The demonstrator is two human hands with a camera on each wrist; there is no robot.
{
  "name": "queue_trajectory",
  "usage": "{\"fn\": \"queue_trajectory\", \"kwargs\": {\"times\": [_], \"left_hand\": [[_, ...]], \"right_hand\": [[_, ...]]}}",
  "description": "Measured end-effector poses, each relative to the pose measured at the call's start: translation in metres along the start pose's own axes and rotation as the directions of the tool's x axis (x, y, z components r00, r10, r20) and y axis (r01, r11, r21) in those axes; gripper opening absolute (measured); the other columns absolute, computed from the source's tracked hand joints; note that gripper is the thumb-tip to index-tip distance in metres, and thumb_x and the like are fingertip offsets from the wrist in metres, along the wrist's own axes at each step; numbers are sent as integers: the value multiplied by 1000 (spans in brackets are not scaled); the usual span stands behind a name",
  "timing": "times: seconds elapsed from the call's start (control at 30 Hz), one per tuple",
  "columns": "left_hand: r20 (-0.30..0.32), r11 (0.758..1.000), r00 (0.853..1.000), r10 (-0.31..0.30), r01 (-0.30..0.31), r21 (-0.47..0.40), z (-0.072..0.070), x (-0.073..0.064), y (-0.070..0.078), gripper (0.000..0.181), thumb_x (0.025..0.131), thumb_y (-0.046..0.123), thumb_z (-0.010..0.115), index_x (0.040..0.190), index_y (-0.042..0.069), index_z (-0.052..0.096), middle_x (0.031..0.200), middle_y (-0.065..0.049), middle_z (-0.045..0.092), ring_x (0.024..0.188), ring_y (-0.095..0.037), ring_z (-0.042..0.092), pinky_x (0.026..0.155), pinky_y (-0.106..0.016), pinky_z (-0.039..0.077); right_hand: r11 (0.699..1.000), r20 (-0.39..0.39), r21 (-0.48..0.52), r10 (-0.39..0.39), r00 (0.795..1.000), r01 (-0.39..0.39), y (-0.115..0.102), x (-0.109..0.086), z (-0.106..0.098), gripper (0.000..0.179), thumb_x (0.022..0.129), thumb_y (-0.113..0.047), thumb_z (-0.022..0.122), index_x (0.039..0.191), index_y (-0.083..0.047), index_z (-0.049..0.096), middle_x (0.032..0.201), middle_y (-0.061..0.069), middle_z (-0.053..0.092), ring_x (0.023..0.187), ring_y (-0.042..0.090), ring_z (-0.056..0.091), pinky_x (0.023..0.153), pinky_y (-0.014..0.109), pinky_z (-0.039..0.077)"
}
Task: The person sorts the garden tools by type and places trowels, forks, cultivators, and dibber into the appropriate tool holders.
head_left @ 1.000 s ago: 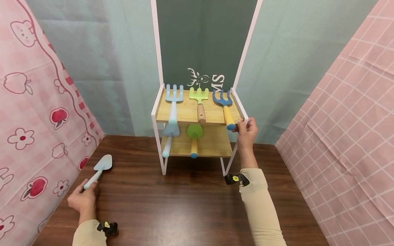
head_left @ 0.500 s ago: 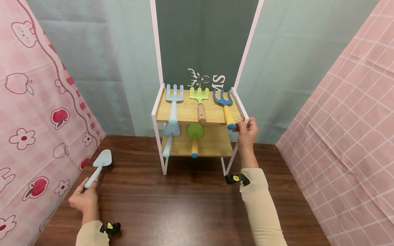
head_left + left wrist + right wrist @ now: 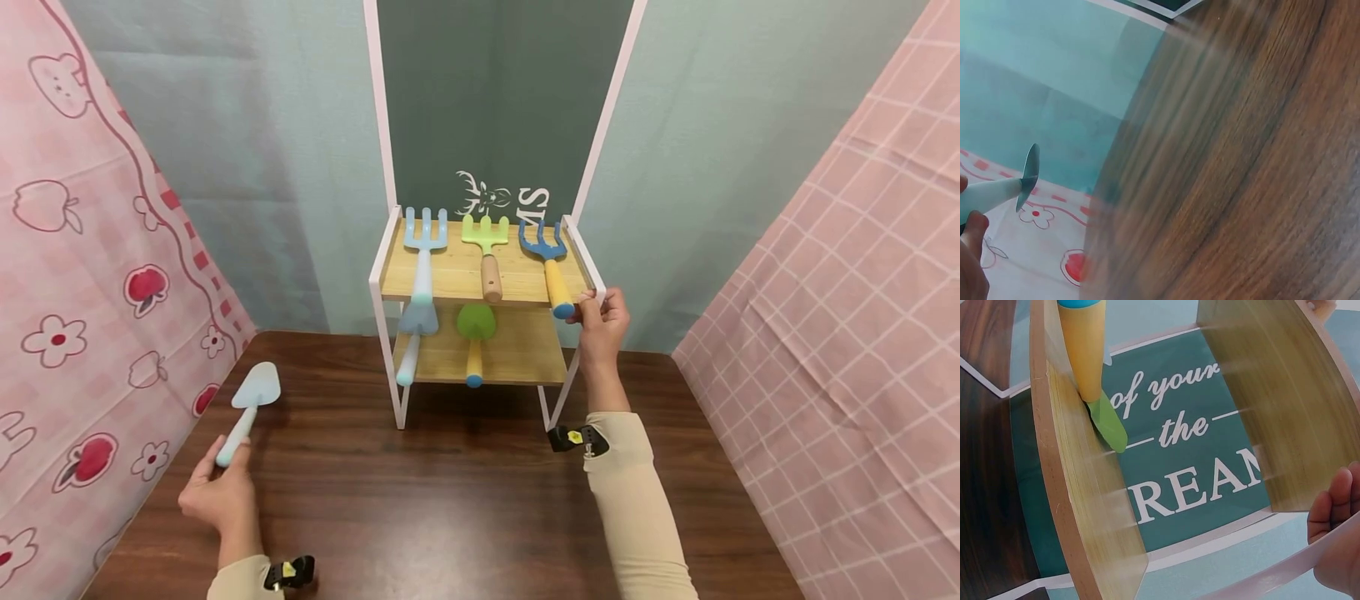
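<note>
My left hand (image 3: 221,498) pinches the handle end of a light blue hand trowel (image 3: 257,388), its blade pointing away over the table's left side. In the left wrist view the trowel (image 3: 992,195) appears nearly edge-on. My right hand (image 3: 602,333) grips the front right corner of a white-framed two-tier rack (image 3: 457,279), beside the yellow handle of a dark blue hand fork (image 3: 556,282). A light blue fork (image 3: 424,262) and a lime fork with a wooden handle (image 3: 491,277) share the top shelf. Below lie a pale blue trowel (image 3: 408,354) and a green trowel with a yellow handle (image 3: 475,323).
The rack stands at the back of a dark wooden table (image 3: 420,517). Behind it hangs a dark green panel (image 3: 502,92) with white print. A pink patterned cloth (image 3: 105,325) borders the left, and a pink checked cloth (image 3: 847,317) the right.
My left hand has shifted to the right, carrying the trowel, whose blade has swung further up and away. My right hand has stayed at the rack's corner.
</note>
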State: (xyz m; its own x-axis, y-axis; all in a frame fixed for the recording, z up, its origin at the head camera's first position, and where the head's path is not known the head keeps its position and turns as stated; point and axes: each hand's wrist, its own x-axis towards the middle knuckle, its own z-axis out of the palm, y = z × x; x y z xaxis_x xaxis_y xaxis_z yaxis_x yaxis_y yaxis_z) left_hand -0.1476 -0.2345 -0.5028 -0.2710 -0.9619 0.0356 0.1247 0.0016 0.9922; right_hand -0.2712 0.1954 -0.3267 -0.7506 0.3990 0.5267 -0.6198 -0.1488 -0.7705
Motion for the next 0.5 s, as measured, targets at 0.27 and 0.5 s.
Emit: {"fn": "queue_trajectory", "kwargs": {"times": [0.27,0.5], "left_hand": [[-23,988,989,144,-145,-57,2,-19,9,27,65,4,81,90,0,74,78,10,65,69,-3,57,63,-13,44],[-52,976,979,195,-199,-92,-1,-34,13,24,64,-3,79,88,-6,73,78,7,65,72,-5,59,62,-13,45]], "right_hand": [[1000,-5,21,-6,1000,6,-1,1,0,16,82,7,48,74,-6,51,67,4,52,51,9,53,49,21,46],[1000,2,13,-4,1000,4,-1,0,1,15,83,8,48,75,-5,51,66,4,52,51,9,54,49,22,47]]}}
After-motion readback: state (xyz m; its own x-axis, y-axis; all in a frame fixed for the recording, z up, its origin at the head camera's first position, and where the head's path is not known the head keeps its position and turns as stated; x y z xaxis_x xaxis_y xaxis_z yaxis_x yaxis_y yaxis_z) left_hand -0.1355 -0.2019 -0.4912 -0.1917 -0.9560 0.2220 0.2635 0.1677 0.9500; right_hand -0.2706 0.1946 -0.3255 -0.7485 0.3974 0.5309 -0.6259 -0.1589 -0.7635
